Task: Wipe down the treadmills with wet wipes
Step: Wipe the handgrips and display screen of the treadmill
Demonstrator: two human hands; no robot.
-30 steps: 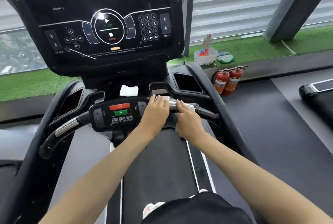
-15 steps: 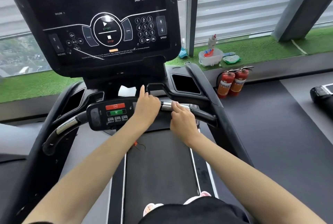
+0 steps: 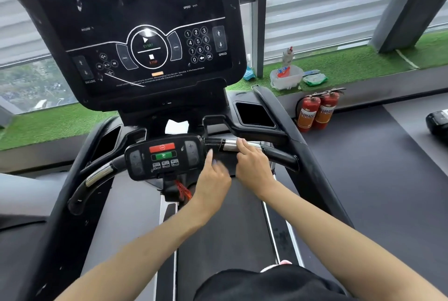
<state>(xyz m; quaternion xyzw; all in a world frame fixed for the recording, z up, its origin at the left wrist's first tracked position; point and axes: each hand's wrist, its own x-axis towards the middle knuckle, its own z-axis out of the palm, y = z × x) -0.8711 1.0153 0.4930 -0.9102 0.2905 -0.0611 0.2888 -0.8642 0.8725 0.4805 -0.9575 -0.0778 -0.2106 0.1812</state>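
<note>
We see a glossy black console panel (image 3: 135, 34), smudged; a polished silver metal sleeve (image 3: 229, 146) on the smooth black plastic handlebar (image 3: 281, 156); a matt dark running belt (image 3: 218, 228); and rough green artificial turf (image 3: 351, 63) on the far side.

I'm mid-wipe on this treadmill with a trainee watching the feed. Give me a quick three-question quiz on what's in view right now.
1. True or false: the right hand rests its fingers on the chrome handlebar grip.
2. How many fire extinguishers are in view?
3. Where does the white wipe lie? A) on the running belt; B) behind the control pad, below the console; C) in the right cup holder.

Key: 1 true; 2 two; 3 B.
</note>
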